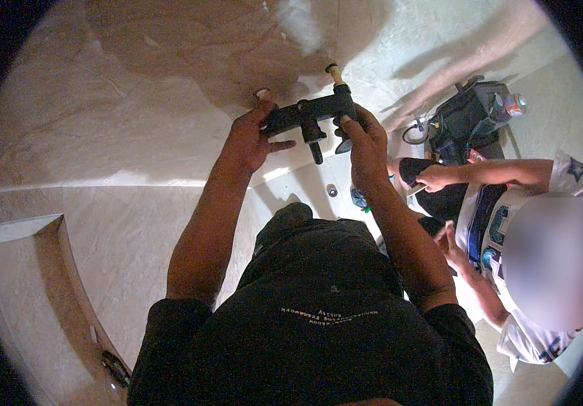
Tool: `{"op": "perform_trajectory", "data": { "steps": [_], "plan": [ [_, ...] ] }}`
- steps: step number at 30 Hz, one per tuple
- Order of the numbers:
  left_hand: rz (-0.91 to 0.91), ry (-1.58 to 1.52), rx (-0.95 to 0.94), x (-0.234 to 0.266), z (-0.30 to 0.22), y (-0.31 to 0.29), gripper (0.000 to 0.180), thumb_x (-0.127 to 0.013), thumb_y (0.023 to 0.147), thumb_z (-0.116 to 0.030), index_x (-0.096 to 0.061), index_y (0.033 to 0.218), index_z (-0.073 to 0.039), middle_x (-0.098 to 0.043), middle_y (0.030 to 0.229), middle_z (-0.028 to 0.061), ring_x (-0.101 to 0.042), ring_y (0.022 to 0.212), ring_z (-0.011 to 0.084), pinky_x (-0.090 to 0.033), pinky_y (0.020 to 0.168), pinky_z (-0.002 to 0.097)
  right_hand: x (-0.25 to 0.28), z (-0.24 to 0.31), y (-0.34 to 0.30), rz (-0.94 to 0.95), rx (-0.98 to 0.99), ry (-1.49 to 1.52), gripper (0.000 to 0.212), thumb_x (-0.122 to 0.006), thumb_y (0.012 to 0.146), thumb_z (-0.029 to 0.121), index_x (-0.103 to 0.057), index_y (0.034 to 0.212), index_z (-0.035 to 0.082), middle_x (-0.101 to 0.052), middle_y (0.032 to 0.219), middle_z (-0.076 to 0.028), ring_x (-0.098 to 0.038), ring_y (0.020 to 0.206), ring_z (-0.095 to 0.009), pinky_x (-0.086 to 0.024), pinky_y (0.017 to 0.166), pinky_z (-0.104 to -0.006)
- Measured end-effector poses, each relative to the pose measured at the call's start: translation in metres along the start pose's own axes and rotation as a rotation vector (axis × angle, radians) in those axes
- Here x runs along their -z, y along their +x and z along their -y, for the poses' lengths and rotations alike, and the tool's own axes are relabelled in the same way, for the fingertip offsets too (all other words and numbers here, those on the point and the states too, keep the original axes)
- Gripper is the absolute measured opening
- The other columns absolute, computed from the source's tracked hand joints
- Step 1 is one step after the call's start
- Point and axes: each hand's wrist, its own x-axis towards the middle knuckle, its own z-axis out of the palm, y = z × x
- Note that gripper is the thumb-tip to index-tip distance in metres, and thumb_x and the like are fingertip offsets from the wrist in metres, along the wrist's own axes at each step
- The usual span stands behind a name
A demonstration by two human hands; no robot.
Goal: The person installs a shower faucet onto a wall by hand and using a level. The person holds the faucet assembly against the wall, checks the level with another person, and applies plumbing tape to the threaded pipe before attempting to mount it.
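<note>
A black bar-shaped mixer tap [318, 111] is held up in front of the stone-look wall, with a short stem pointing down from its middle. My left hand [247, 139] grips its left end, thumb stretched out below the body. Around the right end closes my right hand [367, 142], beside a small dark lever. A pale yellowish pipe fitting [336, 76] with a dark ring extends between that right end and the wall; how it joins the tap is hard to make out. Just above my left fingers a pale round wall fitting [262, 94] shows in part.
To my right a person in a white shirt [535, 172] sits or crouches close by, holding a small flat thing in one hand. Behind them are a black tool bag [464, 115] and a clear bottle [513, 105]. A recessed wall niche [24, 230] with a dark object lies at left.
</note>
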Motion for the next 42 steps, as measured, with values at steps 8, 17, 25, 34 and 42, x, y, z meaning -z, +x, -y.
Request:
{"op": "perform_trajectory", "data": {
  "steps": [8,17,25,34,42],
  "plan": [
    [-0.034,0.069,0.061,-0.007,-0.023,0.011,0.047,-0.067,0.094,-0.038,-0.056,0.118,0.001,-0.062,0.107,0.0168,-0.06,0.113,0.032,-0.05,0.093,0.0675,-0.009,-0.002,0.018,-0.029,-0.057,-0.069,0.041,-0.063,0.091,0.013,-0.058,0.128,-0.005,-0.067,0.097,-0.009,-0.06,0.085,-0.015,-0.048,0.078,-0.029],
    [0.078,0.346,0.025,0.028,-0.003,0.051,0.033,-0.06,0.098,-0.023,-0.058,0.12,0.002,-0.066,0.111,0.0144,-0.068,0.096,0.025,-0.063,0.075,0.0377,-0.01,-0.015,0.032,-0.006,-0.092,-0.041,0.041,-0.061,0.091,0.011,-0.057,0.127,-0.007,-0.068,0.102,-0.012,-0.061,0.085,-0.017,-0.049,0.078,-0.0297],
    [0.255,0.496,-0.082,0.014,-0.003,0.056,0.035,-0.068,0.091,-0.014,-0.057,0.117,0.006,-0.066,0.107,0.017,-0.07,0.092,0.026,-0.064,0.073,0.0364,-0.003,-0.003,0.041,-0.001,-0.179,0.055,0.042,-0.064,0.092,0.015,-0.057,0.127,-0.007,-0.067,0.107,-0.014,-0.064,0.087,-0.02,-0.052,0.08,-0.0329],
    [0.324,0.238,-0.104,0.038,0.011,0.064,0.037,-0.075,0.085,-0.009,-0.057,0.113,0.009,-0.066,0.106,0.0181,-0.071,0.09,0.0267,-0.064,0.069,0.0368,0.015,-0.037,-0.013,0.022,0.213,-0.721,0.054,-0.079,0.083,0.018,-0.052,0.125,0.0,-0.072,0.098,-0.014,-0.069,0.093,-0.023,-0.054,0.088,-0.0359],
    [0.328,0.371,-0.068,0.034,0.0,0.017,0.038,-0.076,0.084,-0.008,-0.058,0.113,0.008,-0.068,0.101,0.019,-0.072,0.084,0.0262,-0.062,0.063,0.0333,0.032,-0.004,-0.043,0.007,0.705,-1.492,0.051,-0.069,0.077,0.004,-0.052,0.126,0.003,-0.059,0.108,-0.019,-0.056,0.103,-0.038,-0.045,0.091,-0.0463]
  ]
}}
